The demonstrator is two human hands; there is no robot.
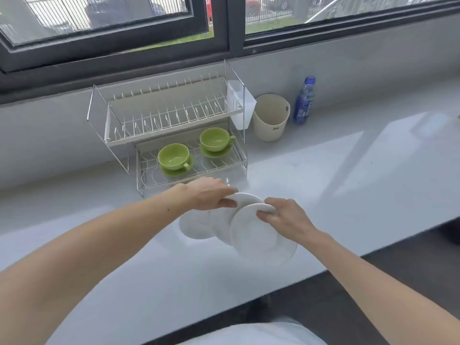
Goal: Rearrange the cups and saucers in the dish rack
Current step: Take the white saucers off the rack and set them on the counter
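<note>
A two-tier wire dish rack (124, 141) stands on the white counter under the window. Its lower tier holds two green cups on green saucers, one at the left (173, 156) and one at the right (215, 139). The upper tier has only bare prongs. In front of the rack my left hand (207, 194) grips the top rim of a white saucer (222, 226), tilted up. My right hand (281, 214) grips the rim of a second white saucer (261, 237), overlapping the first. A third white saucer (193, 226) lies flat on the counter behind them.
A clear utensil holder (240, 105) hangs on the rack's right end. Beside it stand a cream bucket (270, 120) and a blue-capped bottle (305, 100). The counter's front edge (323, 271) runs diagonally below my hands.
</note>
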